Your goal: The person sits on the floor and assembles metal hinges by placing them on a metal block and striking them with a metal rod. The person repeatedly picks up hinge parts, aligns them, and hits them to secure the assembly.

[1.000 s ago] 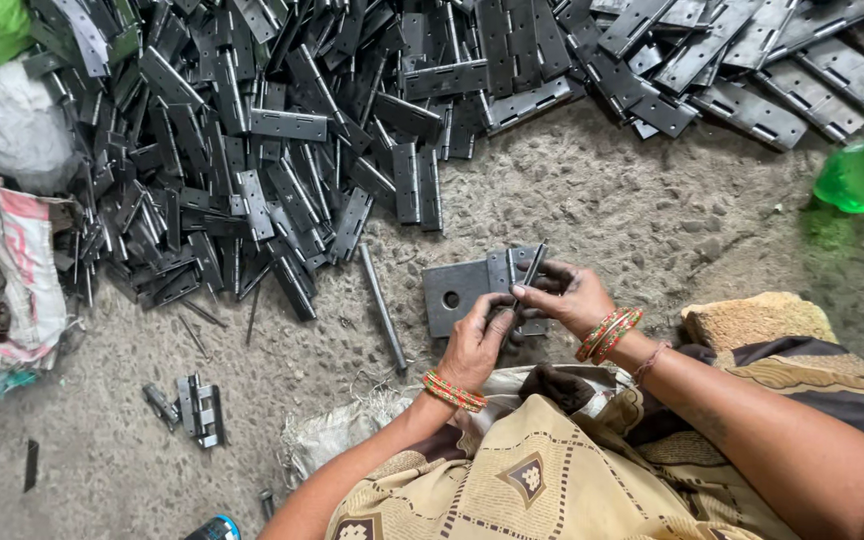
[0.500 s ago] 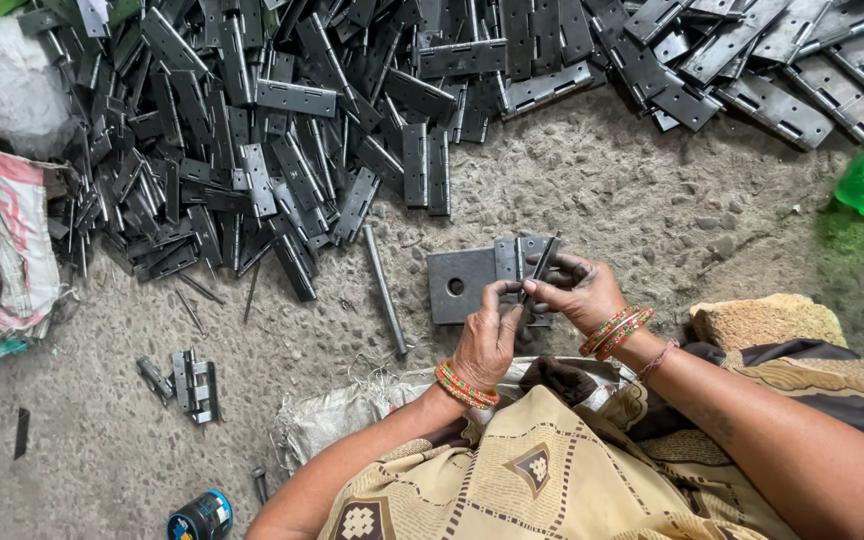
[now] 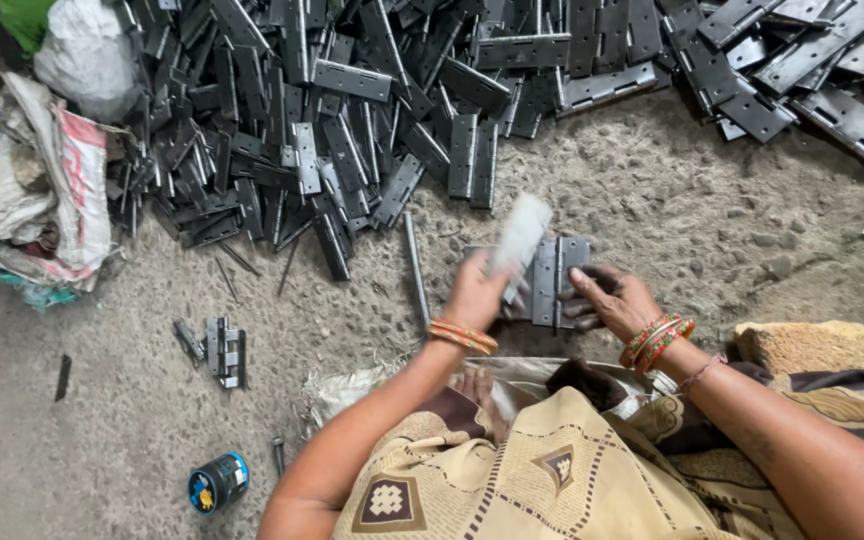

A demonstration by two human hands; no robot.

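Note:
My left hand [image 3: 477,293] grips a flat grey metal hinge leaf [image 3: 520,235], lifted and blurred above the ground. Beside it my right hand [image 3: 607,298] rests its dark, soiled fingers on a hinge [image 3: 557,280] that lies flat on the rough concrete floor. A thin steel pin [image 3: 415,268] lies on the ground just left of my left hand. Both wrists carry orange and red bangles. My patterned beige clothing fills the lower middle of the view.
A large heap of dark metal hinge leaves [image 3: 372,110] spreads across the top. Worn sacks [image 3: 32,190] sit at the left. A small stack of hinges [image 3: 220,348] and a small blue round tin [image 3: 218,482] lie at lower left. A tan cushion [image 3: 817,350] is at right.
My left hand has picked up a hinge leaf and raised it, tilted, off the hinge on the floor. My right hand stays on that hinge. The view has shifted slightly.

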